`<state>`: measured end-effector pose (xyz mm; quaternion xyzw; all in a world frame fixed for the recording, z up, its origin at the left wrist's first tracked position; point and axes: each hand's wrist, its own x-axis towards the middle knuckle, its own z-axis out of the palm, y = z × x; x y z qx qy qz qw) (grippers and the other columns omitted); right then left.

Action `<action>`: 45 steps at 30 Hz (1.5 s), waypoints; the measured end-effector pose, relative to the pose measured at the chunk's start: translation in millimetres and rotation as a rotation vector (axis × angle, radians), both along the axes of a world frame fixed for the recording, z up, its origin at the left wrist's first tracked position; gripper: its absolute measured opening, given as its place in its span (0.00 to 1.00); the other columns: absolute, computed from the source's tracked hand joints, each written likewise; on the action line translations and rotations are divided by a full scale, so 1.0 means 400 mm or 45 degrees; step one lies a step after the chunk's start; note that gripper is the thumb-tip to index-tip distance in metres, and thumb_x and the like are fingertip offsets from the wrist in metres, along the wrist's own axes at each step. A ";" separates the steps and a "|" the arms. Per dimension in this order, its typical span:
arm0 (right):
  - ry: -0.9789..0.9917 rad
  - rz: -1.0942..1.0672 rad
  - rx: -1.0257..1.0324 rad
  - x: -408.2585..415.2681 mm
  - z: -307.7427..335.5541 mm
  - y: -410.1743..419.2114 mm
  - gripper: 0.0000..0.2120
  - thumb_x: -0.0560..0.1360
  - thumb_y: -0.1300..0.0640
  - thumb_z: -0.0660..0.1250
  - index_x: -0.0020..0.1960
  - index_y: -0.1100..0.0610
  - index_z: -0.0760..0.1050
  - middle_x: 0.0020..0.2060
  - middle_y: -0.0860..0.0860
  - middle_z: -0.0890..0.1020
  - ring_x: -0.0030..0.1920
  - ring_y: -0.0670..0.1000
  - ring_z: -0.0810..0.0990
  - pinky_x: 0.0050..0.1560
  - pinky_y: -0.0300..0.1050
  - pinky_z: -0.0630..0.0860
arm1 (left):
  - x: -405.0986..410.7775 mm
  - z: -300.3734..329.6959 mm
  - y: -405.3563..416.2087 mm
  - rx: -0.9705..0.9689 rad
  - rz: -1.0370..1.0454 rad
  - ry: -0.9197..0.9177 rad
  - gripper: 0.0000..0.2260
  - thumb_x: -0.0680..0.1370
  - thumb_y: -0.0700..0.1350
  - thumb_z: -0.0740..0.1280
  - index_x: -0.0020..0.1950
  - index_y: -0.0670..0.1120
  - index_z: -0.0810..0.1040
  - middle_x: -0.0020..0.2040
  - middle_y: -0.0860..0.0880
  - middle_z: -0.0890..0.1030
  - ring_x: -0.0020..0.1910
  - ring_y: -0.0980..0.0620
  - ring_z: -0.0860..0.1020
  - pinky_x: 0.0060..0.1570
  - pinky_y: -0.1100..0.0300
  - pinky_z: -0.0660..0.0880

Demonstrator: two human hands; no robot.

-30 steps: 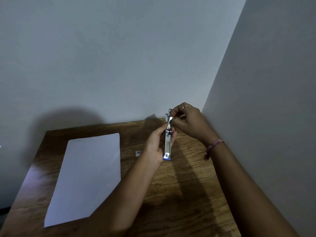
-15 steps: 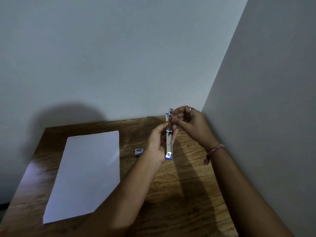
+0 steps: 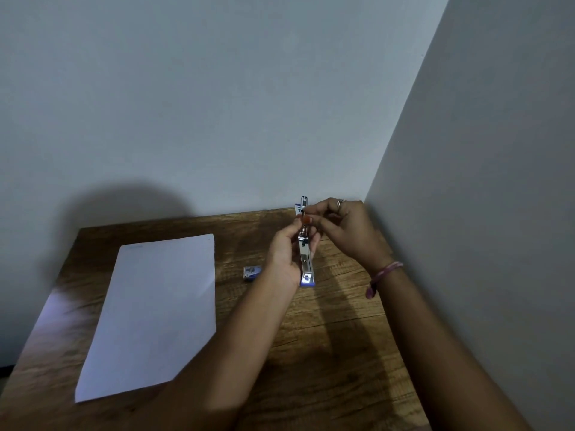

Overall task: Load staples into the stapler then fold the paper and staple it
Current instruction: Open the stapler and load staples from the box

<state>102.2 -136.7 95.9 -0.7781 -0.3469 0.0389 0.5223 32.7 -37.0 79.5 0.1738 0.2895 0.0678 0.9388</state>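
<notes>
Loading staples, with the paper waiting at the lower left of the frame.

The paper (image 3: 155, 309) lies flat on the table (image 3: 326, 353), out of the way; at centre the left hand (image 3: 284, 256) grips the opened stapler (image 3: 306, 259) upright, so the right hand (image 3: 342, 227), fingers pinched at its top, probably can feed staples.

Wooden table (image 3: 326, 353) bears paper (image 3: 155, 312) (flat), perhaps a staple box (image 3: 252, 271).

Dark brown wood-grain table (image 3: 326, 353), grain running across, pushed into a room corner. Pale blue-grey back wall (image 3: 217, 104) meets a greyer right-hand side wall (image 3: 497, 213) at a seam slanting from upper right down to the table's far right corner. Broad soft shadow (image 3: 124, 206) falls on the back wall above the table's far left edge.
</notes>
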 end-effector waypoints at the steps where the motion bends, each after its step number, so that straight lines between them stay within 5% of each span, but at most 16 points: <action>1: -0.020 0.012 0.013 -0.004 -0.002 0.000 0.06 0.72 0.66 0.71 0.50 0.63 0.81 0.44 0.54 0.85 0.45 0.50 0.84 0.49 0.39 0.80 | 0.001 0.003 -0.001 -0.007 0.010 0.005 0.07 0.79 0.37 0.63 0.43 0.36 0.76 0.26 0.44 0.81 0.25 0.53 0.81 0.28 0.61 0.80; 8: -0.579 0.125 -0.077 -0.020 -0.019 -0.004 0.07 0.71 0.65 0.72 0.48 0.60 0.83 0.43 0.46 0.82 0.46 0.38 0.78 0.49 0.25 0.70 | 0.014 0.000 0.024 -0.077 -0.002 -0.003 0.08 0.79 0.37 0.62 0.40 0.37 0.74 0.29 0.44 0.79 0.21 0.54 0.78 0.26 0.66 0.76; 14: -0.456 0.117 -0.018 0.014 0.000 -0.045 0.10 0.75 0.57 0.67 0.55 0.53 0.82 0.47 0.45 0.84 0.49 0.43 0.82 0.51 0.40 0.76 | 0.006 -0.007 0.032 -0.088 -0.060 -0.077 0.07 0.78 0.37 0.64 0.42 0.36 0.76 0.29 0.44 0.81 0.24 0.53 0.80 0.25 0.63 0.78; 17: -0.745 -0.088 -0.332 0.045 -0.004 -0.047 0.11 0.76 0.60 0.65 0.56 0.51 0.80 0.48 0.49 0.82 0.48 0.53 0.79 0.49 0.53 0.76 | 0.000 -0.006 0.028 -0.045 -0.107 -0.089 0.06 0.77 0.38 0.66 0.43 0.36 0.78 0.36 0.43 0.80 0.26 0.54 0.81 0.27 0.62 0.79; 29: -1.219 -0.042 -0.774 0.070 0.015 -0.039 0.11 0.74 0.57 0.63 0.54 0.49 0.80 0.46 0.52 0.80 0.44 0.56 0.78 0.51 0.53 0.71 | -0.021 -0.013 0.024 0.003 -0.177 -0.035 0.05 0.75 0.35 0.67 0.44 0.33 0.78 0.34 0.40 0.83 0.30 0.49 0.83 0.29 0.60 0.81; 40: -1.169 0.009 -0.717 0.013 -0.059 -0.049 0.14 0.73 0.58 0.62 0.56 0.50 0.80 0.44 0.53 0.80 0.43 0.57 0.79 0.43 0.52 0.74 | -0.033 -0.068 0.049 0.269 -0.190 0.065 0.04 0.76 0.36 0.67 0.44 0.35 0.79 0.35 0.43 0.84 0.31 0.51 0.83 0.30 0.62 0.80; 45: -0.848 -0.011 -0.573 -0.011 -0.114 -0.056 0.17 0.72 0.63 0.65 0.58 0.52 0.80 0.46 0.52 0.80 0.47 0.55 0.80 0.44 0.50 0.74 | -0.041 -0.104 0.053 0.371 -0.195 0.076 0.04 0.76 0.36 0.67 0.46 0.36 0.80 0.38 0.43 0.85 0.35 0.52 0.84 0.33 0.63 0.80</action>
